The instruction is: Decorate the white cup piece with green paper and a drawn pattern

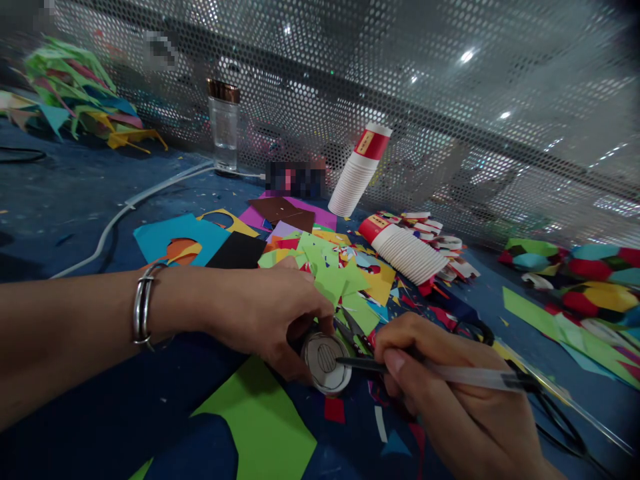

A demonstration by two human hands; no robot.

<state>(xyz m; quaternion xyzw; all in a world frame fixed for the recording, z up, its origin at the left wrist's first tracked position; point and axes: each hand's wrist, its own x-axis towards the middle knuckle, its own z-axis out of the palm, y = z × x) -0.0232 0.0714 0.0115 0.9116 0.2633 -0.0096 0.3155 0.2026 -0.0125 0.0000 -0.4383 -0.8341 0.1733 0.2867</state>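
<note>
My left hand [270, 313], with silver bangles at the wrist, grips a small round white piece [326, 373] that looks like a paper cup bottom. Its face is tilted toward me and carries dark drawn lines, with a striped oval in the middle. In my right hand [450, 380] is a pen [465, 377] with a clear barrel, its dark tip touching or very near the drawn oval. Behind both hands lies a pair of scissors [353, 327], partly hidden. A cut green paper sheet [270, 427] spreads below my left hand.
Coloured paper scraps [345, 273] cover the middle of the blue table. One stack of paper cups [357, 173] stands tilted and another stack [405, 247] lies over. A glass bottle [224, 127] is near the perforated screen [300, 87]. A white cable [107, 227] curves at left; paper crafts [600, 300] lie right.
</note>
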